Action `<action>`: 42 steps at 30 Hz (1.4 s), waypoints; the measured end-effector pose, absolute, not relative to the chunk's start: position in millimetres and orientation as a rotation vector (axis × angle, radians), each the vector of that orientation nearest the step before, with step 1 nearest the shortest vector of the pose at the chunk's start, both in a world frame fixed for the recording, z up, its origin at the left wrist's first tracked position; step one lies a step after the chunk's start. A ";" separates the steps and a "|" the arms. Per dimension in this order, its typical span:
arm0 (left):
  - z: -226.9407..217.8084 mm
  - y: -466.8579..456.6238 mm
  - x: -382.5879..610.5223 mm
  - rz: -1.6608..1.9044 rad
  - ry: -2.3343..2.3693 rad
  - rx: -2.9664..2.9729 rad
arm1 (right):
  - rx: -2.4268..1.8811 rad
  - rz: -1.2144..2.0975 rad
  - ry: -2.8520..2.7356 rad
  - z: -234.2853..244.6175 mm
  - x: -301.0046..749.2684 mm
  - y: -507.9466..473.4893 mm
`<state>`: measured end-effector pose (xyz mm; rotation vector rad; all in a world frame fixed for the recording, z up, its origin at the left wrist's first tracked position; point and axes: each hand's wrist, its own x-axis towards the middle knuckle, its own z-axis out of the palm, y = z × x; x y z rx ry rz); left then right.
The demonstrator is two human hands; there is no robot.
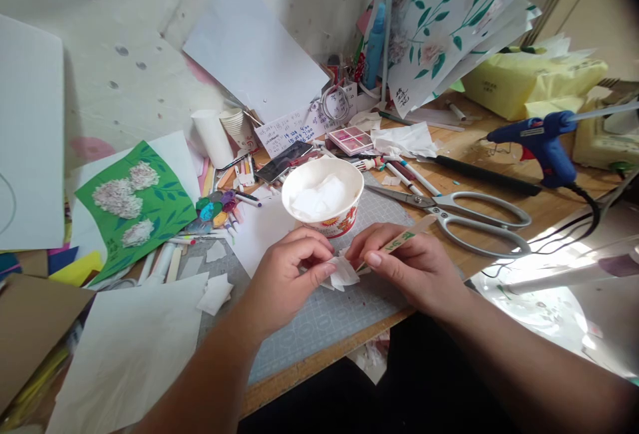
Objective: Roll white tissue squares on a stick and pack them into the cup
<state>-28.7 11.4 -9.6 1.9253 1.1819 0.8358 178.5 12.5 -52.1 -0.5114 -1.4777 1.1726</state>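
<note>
My left hand point(292, 271) pinches a small piece of white tissue paper point(344, 274) between thumb and fingertips, low over the grey cutting mat point(319, 341). Against the right side of that paper, my right hand point(407, 264) is closed around a flat wooden stick point(409, 233) with green marks on it. Its fingertips are close to the paper; whether they grip it too is hidden. Just beyond both hands stands a paper bowl point(344, 219) with a printed red pattern, holding crumpled white tissue point(319, 198).
Large scissors point(449, 211) lie right of the bowl, with a blue hot glue gun point(544, 144) and its cable farther right. Markers, paint pots point(214, 208) and a pink palette point(350, 141) crowd the back. A green flower picture point(134, 208) leans at left; paper scraps point(214, 294) lie near it.
</note>
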 end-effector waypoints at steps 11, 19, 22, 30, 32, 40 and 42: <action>-4.7 7.0 -29.4 0.758 1.204 1.626 | -0.540 1.143 -1.606 -50.6 179.2 11.4; -2.3 4.4 -22.2 0.828 1.201 1.340 | -0.401 1.156 -1.371 -56.4 177.6 13.0; -3.0 4.2 -21.6 0.858 1.159 1.338 | -0.393 1.135 -1.335 -56.6 173.8 12.9; -8.3 4.2 -27.2 0.878 1.077 1.344 | -0.398 1.017 -1.355 -54.8 165.8 11.9; -9.2 4.4 -28.2 0.884 1.069 1.345 | -0.382 1.019 -1.370 -55.1 166.5 11.5; -8.9 2.3 -22.9 0.903 0.902 1.117 | -0.378 0.931 -1.371 -58.6 170.3 11.4; -7.2 2.6 -19.2 0.910 0.848 1.055 | -0.388 0.913 -1.378 -56.2 170.3 10.9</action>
